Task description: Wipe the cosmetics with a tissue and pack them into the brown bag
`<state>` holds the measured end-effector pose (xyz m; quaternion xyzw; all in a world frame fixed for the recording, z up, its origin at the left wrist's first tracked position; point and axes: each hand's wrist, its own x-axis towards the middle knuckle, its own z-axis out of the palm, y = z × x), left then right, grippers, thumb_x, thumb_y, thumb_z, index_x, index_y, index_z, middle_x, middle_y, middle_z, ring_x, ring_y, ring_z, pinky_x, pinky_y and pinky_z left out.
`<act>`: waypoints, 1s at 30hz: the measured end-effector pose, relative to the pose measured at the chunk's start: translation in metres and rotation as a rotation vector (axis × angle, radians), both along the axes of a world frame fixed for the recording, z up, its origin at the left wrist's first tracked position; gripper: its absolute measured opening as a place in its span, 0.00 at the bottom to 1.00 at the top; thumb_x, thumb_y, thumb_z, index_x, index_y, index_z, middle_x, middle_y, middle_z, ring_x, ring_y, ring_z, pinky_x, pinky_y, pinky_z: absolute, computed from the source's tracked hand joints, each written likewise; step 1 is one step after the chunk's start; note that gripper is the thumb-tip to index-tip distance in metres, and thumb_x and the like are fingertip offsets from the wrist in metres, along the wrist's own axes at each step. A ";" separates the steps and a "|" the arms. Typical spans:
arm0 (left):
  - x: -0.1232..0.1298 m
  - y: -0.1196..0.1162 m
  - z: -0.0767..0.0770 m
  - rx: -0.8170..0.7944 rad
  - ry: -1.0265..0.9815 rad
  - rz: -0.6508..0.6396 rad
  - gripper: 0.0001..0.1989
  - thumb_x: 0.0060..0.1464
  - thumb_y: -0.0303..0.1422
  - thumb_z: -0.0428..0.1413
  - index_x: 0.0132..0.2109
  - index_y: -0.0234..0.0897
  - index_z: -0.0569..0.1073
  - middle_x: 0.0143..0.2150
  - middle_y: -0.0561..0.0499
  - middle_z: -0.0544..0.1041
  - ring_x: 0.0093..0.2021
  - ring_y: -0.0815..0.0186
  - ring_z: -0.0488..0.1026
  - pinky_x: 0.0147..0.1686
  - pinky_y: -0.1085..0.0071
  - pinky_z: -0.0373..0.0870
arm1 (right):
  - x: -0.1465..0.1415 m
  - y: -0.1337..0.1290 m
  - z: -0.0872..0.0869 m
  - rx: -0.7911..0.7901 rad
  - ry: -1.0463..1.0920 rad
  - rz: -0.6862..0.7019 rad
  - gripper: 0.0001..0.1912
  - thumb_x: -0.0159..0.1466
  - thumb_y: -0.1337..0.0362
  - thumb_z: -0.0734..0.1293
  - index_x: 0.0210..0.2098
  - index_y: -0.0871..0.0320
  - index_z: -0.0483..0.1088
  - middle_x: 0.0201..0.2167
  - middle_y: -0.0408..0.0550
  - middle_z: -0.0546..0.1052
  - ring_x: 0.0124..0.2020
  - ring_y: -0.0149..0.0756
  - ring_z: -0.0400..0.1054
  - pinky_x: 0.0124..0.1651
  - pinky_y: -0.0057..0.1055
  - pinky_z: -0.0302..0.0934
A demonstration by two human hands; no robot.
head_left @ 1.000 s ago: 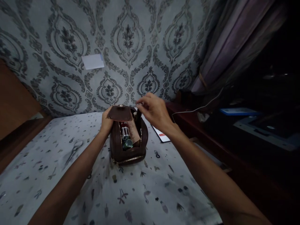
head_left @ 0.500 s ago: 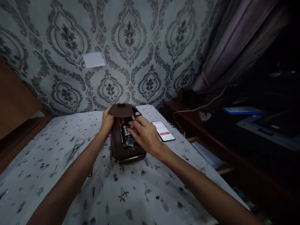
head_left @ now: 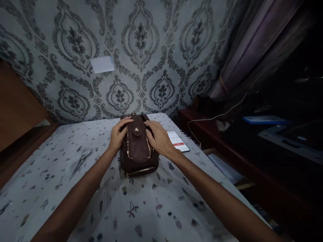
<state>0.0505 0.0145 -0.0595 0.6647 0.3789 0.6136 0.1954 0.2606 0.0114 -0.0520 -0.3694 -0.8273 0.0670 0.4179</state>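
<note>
A small dark brown bag (head_left: 140, 148) with gold zips lies on the patterned white cloth. Its long front flap, bearing a gold stud, is folded down over the compartment, so the contents are hidden. Curved around the bag's upper left side, my left hand (head_left: 118, 134) rests its fingertips on the flap's edge. From the right, my right hand (head_left: 160, 137) holds the other side, fingers bent near the top of the flap and thumb by the zip. Just beyond that hand lies a phone (head_left: 180, 145) with a lit screen, partly covered by it.
The white cloth (head_left: 113, 208) covers the surface up to the patterned wall, where a pale card (head_left: 102, 64) shows. A white cable (head_left: 214, 118) runs across the dark red furniture at right. A blue-edged object (head_left: 263, 120) lies farther right. Brown wooden furniture (head_left: 17, 114) stands at left.
The flap has come down over the open compartment, covering the items inside. My right hand has left the compartment for the bag's right side; my left hand's fingers now lie over the flap.
</note>
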 end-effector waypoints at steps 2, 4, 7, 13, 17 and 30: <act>0.001 -0.007 0.000 0.003 0.038 0.013 0.13 0.60 0.38 0.57 0.47 0.42 0.82 0.58 0.45 0.79 0.63 0.55 0.72 0.68 0.54 0.61 | 0.000 -0.003 0.000 -0.005 0.038 0.018 0.20 0.70 0.63 0.56 0.57 0.60 0.70 0.54 0.61 0.76 0.58 0.51 0.68 0.63 0.53 0.61; 0.002 -0.014 0.000 0.006 0.073 0.021 0.13 0.60 0.37 0.56 0.49 0.42 0.82 0.60 0.44 0.78 0.64 0.55 0.71 0.68 0.53 0.60 | 0.001 -0.007 0.000 -0.008 0.085 0.056 0.21 0.70 0.64 0.56 0.60 0.59 0.67 0.56 0.60 0.75 0.59 0.50 0.68 0.64 0.53 0.62; 0.006 -0.027 -0.001 0.007 0.134 0.025 0.16 0.61 0.37 0.55 0.53 0.42 0.80 0.63 0.44 0.75 0.67 0.55 0.68 0.69 0.53 0.58 | 0.003 -0.012 -0.001 -0.043 0.174 0.139 0.25 0.71 0.64 0.57 0.67 0.55 0.60 0.62 0.57 0.72 0.62 0.46 0.68 0.65 0.51 0.62; 0.013 -0.049 -0.006 -0.012 0.277 0.019 0.21 0.66 0.39 0.50 0.62 0.44 0.74 0.73 0.45 0.63 0.74 0.55 0.56 0.73 0.51 0.50 | 0.008 -0.010 -0.007 -0.043 0.265 0.219 0.21 0.69 0.64 0.60 0.61 0.54 0.68 0.61 0.56 0.73 0.64 0.45 0.67 0.66 0.48 0.61; 0.015 -0.065 -0.010 -0.044 0.320 0.010 0.23 0.70 0.42 0.43 0.66 0.48 0.70 0.75 0.49 0.58 0.76 0.55 0.49 0.74 0.50 0.44 | 0.010 -0.007 -0.013 -0.057 0.325 0.193 0.19 0.70 0.62 0.59 0.59 0.52 0.71 0.65 0.55 0.71 0.67 0.44 0.64 0.70 0.50 0.56; 0.021 -0.076 -0.007 -0.014 0.455 0.062 0.28 0.64 0.45 0.54 0.69 0.48 0.65 0.75 0.45 0.55 0.76 0.47 0.48 0.72 0.45 0.48 | 0.008 -0.008 -0.026 -0.144 0.334 0.146 0.23 0.72 0.53 0.59 0.59 0.55 0.73 0.66 0.56 0.70 0.69 0.44 0.62 0.71 0.49 0.55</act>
